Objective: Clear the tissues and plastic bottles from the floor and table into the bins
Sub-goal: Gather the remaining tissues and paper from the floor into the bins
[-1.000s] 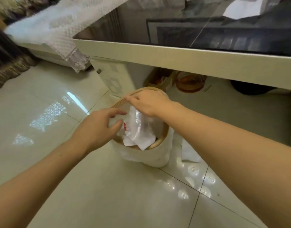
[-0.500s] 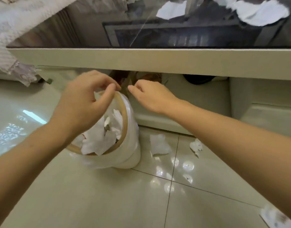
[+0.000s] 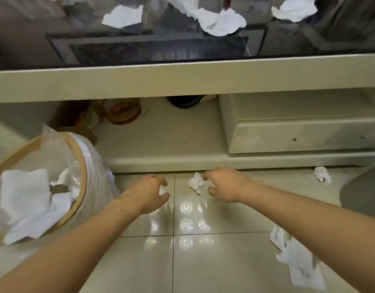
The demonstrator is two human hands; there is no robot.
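A crumpled white tissue (image 3: 196, 183) lies on the glossy tiled floor just in front of the table's base. My right hand (image 3: 226, 185) hovers right beside it, fingers curved and spread, holding nothing. My left hand (image 3: 148, 193) is low over the floor to the left, clawed over a second tissue (image 3: 162, 190) of which only a white sliver shows between thumb and fingers. The bin (image 3: 84, 178), wooden-rimmed with a clear liner, stands at the left and holds several tissues. More tissues lie on the floor (image 3: 322, 175) (image 3: 296, 256) and on the dark glass tabletop (image 3: 220, 22) (image 3: 123, 16) (image 3: 294, 8).
The cream table edge (image 3: 182, 81) overhangs the floor area. Its lower shelf carries an amber dish (image 3: 124, 111) and a dark object (image 3: 184, 100); a drawer unit (image 3: 298, 132) fills the right side. A grey rounded object (image 3: 362, 193) sits at the right edge.
Both hands left the bin's rim and dropped to the floor to its right, ending beside the two tissues. The view has swung right, so the bin now sits at the left.
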